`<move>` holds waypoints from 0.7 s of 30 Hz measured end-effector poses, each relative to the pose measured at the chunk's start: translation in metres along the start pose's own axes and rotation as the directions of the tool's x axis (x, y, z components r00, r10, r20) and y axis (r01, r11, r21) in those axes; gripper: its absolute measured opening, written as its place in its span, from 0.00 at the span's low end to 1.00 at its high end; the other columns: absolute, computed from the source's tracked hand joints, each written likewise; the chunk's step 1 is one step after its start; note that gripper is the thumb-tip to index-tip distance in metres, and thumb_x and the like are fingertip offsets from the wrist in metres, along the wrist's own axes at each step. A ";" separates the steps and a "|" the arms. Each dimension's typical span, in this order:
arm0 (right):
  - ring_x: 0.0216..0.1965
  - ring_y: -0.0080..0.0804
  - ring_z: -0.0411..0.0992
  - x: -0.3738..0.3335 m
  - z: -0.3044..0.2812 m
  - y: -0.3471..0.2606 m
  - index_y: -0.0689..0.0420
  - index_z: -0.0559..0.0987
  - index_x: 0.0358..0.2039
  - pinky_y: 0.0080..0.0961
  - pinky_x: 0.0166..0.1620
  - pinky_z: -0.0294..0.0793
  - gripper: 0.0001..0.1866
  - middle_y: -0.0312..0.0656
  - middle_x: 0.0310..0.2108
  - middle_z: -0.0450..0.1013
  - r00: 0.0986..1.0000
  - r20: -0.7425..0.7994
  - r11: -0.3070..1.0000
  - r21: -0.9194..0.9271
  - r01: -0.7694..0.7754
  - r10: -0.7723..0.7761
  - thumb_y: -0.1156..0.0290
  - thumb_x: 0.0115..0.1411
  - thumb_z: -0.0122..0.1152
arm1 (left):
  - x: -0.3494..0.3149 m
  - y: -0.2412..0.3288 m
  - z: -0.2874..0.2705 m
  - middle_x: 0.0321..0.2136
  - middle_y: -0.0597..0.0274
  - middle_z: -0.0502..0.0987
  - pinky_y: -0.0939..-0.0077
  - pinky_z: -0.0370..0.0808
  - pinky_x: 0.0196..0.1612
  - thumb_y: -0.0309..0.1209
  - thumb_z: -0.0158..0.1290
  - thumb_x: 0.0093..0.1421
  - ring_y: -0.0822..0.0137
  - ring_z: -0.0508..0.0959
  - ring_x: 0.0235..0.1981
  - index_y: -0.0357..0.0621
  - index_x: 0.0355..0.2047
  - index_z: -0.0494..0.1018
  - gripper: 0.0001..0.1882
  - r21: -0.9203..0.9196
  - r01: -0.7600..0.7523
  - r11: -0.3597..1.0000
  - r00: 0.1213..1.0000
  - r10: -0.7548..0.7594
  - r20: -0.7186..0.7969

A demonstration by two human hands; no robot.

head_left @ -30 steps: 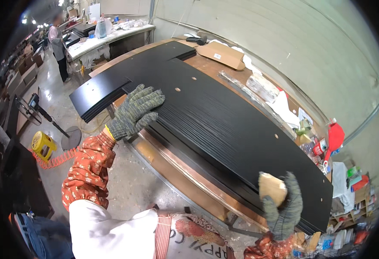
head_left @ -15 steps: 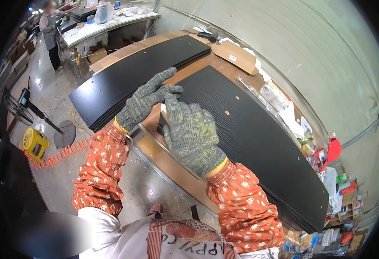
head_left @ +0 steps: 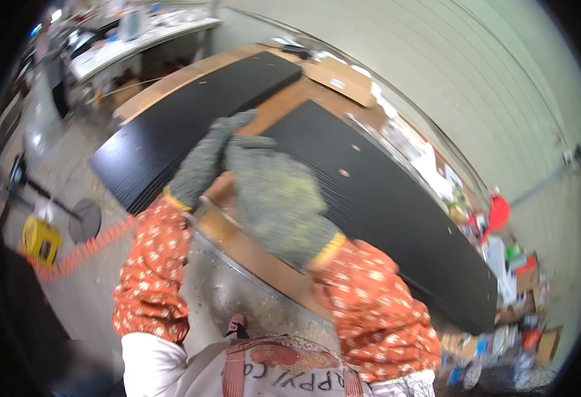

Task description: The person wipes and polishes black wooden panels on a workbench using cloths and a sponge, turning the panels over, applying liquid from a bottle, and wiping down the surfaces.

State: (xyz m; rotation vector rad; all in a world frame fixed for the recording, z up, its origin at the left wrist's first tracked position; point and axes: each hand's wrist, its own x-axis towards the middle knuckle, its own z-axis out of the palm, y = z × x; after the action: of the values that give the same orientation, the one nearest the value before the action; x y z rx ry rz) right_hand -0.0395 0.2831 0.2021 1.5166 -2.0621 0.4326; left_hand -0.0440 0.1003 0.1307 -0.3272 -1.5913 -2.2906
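Here, a black wood-grained flat panel (head_left: 396, 212) rests on the brown wooden bench (head_left: 282, 107). By the panel's left end are the grey-green knit-gloved right hand (head_left: 274, 198), fingers blurred, and matching left hand (head_left: 206, 157), fingers extended; what either grips, I cannot tell.

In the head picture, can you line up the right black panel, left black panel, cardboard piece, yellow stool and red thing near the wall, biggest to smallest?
1. Right black panel
2. Left black panel
3. Cardboard piece and yellow stool: too alike to rank
4. Red thing
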 end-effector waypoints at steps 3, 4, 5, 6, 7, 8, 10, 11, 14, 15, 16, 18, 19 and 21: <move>0.34 0.44 0.72 -0.018 -0.004 0.010 0.64 0.72 0.53 0.38 0.36 0.71 0.26 0.47 0.35 0.73 0.994 0.061 0.994 -0.068 -0.083 0.087 0.66 0.54 0.57 | -0.001 -0.002 0.013 0.55 0.43 0.72 0.66 0.67 0.61 0.51 0.36 0.71 0.57 0.74 0.53 0.35 0.65 0.58 0.34 -0.052 0.059 0.997 0.998 -0.060 -0.011; 0.33 0.43 0.72 -0.037 -0.014 0.011 0.63 0.72 0.53 0.38 0.36 0.72 0.25 0.47 0.35 0.73 0.981 0.130 0.987 -0.085 -0.133 0.143 0.66 0.55 0.57 | -0.001 -0.006 0.008 0.52 0.44 0.74 0.65 0.68 0.60 0.42 0.40 0.71 0.56 0.75 0.53 0.39 0.64 0.60 0.27 -0.022 0.053 0.998 0.998 -0.054 -0.039; 0.33 0.44 0.72 -0.061 -0.027 0.015 0.63 0.72 0.52 0.38 0.37 0.72 0.24 0.47 0.35 0.74 0.979 0.098 0.982 -0.084 -0.169 0.177 0.66 0.56 0.58 | -0.004 -0.002 0.002 0.51 0.43 0.75 0.66 0.68 0.60 0.40 0.41 0.71 0.56 0.75 0.54 0.40 0.64 0.60 0.26 0.105 -0.031 0.994 0.999 0.027 0.032; 0.33 0.44 0.72 -0.087 -0.049 0.024 0.63 0.73 0.52 0.39 0.37 0.73 0.24 0.48 0.36 0.74 0.976 0.071 0.975 -0.093 -0.200 0.207 0.67 0.56 0.59 | -0.002 -0.003 0.003 0.51 0.43 0.75 0.66 0.68 0.60 0.38 0.43 0.71 0.56 0.75 0.54 0.40 0.65 0.60 0.26 0.208 -0.131 0.969 0.988 0.109 0.114; 0.33 0.42 0.74 -0.110 -0.075 0.028 0.64 0.72 0.52 0.38 0.36 0.73 0.24 0.47 0.34 0.75 0.932 0.103 0.932 -0.140 -0.333 0.349 0.65 0.57 0.59 | -0.002 -0.003 0.009 0.51 0.43 0.75 0.66 0.68 0.60 0.38 0.43 0.71 0.56 0.75 0.54 0.40 0.65 0.60 0.26 0.198 -0.133 0.971 0.983 0.105 0.148; 0.33 0.41 0.75 -0.135 -0.094 0.031 0.65 0.72 0.51 0.37 0.35 0.74 0.25 0.46 0.32 0.76 0.868 0.134 0.873 -0.176 -0.455 0.479 0.62 0.58 0.59 | -0.004 -0.007 0.010 0.51 0.45 0.75 0.67 0.68 0.60 0.36 0.45 0.70 0.58 0.75 0.54 0.40 0.64 0.62 0.25 0.283 -0.152 0.947 0.988 0.137 0.071; 0.29 0.42 0.76 -0.200 -0.136 0.033 0.63 0.74 0.51 0.40 0.32 0.75 0.23 0.47 0.29 0.77 0.784 -0.136 0.779 -0.097 -0.620 0.606 0.67 0.57 0.63 | -0.006 -0.007 0.028 0.52 0.47 0.75 0.69 0.69 0.60 0.33 0.48 0.68 0.60 0.75 0.54 0.40 0.63 0.63 0.24 0.356 -0.176 0.918 0.983 0.182 0.017; 0.29 0.42 0.76 -0.205 -0.147 0.036 0.63 0.74 0.51 0.40 0.32 0.75 0.23 0.47 0.29 0.77 0.776 -0.152 0.769 -0.112 -0.629 0.613 0.67 0.57 0.63 | -0.004 -0.006 0.050 0.53 0.49 0.75 0.69 0.68 0.60 0.30 0.49 0.67 0.61 0.75 0.54 0.38 0.61 0.65 0.23 0.565 -0.145 0.812 0.983 0.184 -0.013; 0.27 0.42 0.75 -0.197 -0.142 0.022 0.57 0.75 0.51 0.37 0.29 0.75 0.25 0.45 0.35 0.77 0.832 -0.411 0.856 -0.196 -0.479 0.372 0.71 0.50 0.66 | -0.009 -0.003 0.098 0.53 0.52 0.76 0.69 0.68 0.59 0.24 0.53 0.64 0.63 0.75 0.53 0.37 0.56 0.71 0.19 0.897 -0.143 0.419 0.978 0.198 0.064; 0.27 0.42 0.73 -0.171 -0.131 0.015 0.57 0.74 0.51 0.37 0.30 0.74 0.27 0.44 0.36 0.76 0.857 -0.244 0.823 -0.254 -0.508 0.454 0.71 0.48 0.66 | -0.015 -0.003 0.115 0.52 0.52 0.76 0.68 0.69 0.59 0.25 0.53 0.64 0.61 0.76 0.52 0.38 0.55 0.72 0.19 0.928 -0.272 0.255 0.934 0.301 0.191; 0.29 0.38 0.73 -0.156 -0.116 0.014 0.59 0.73 0.52 0.35 0.32 0.73 0.26 0.43 0.37 0.75 0.823 -0.205 0.828 -0.089 -0.554 0.529 0.68 0.52 0.63 | -0.016 -0.009 0.126 0.51 0.52 0.77 0.67 0.69 0.59 0.25 0.52 0.64 0.59 0.76 0.51 0.40 0.55 0.72 0.19 0.921 -0.382 0.079 0.863 0.386 0.325; 0.33 0.31 0.74 -0.153 -0.089 0.030 0.65 0.71 0.53 0.31 0.35 0.72 0.25 0.38 0.30 0.73 0.917 -0.245 0.803 -0.445 -0.396 0.315 0.65 0.57 0.54 | -0.011 -0.030 0.143 0.51 0.57 0.77 0.63 0.67 0.61 0.26 0.52 0.64 0.57 0.75 0.54 0.41 0.53 0.74 0.17 0.879 -0.416 0.233 0.881 0.344 0.326; 0.31 0.31 0.74 -0.161 -0.093 0.035 0.63 0.72 0.51 0.31 0.34 0.73 0.22 0.37 0.28 0.73 0.906 -0.235 0.795 -0.436 -0.422 0.352 0.67 0.57 0.54 | -0.011 -0.037 0.142 0.51 0.57 0.78 0.62 0.66 0.62 0.25 0.52 0.64 0.57 0.75 0.54 0.42 0.53 0.74 0.16 0.897 -0.438 0.058 0.847 0.361 0.390; 0.27 0.31 0.74 -0.189 -0.111 0.049 0.58 0.74 0.45 0.32 0.30 0.74 0.16 0.36 0.26 0.72 0.869 -0.174 0.757 -0.431 -0.491 0.464 0.68 0.56 0.54 | -0.010 -0.043 0.135 0.51 0.57 0.78 0.61 0.65 0.63 0.25 0.52 0.64 0.57 0.75 0.54 0.42 0.52 0.75 0.16 0.886 -0.447 -0.124 0.810 0.364 0.460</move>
State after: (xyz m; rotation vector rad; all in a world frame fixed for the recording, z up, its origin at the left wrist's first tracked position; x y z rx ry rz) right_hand -0.0183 0.5058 0.1826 0.6772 -2.2882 0.1359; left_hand -0.0519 0.2418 0.1375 -0.3971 -2.2312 -0.2392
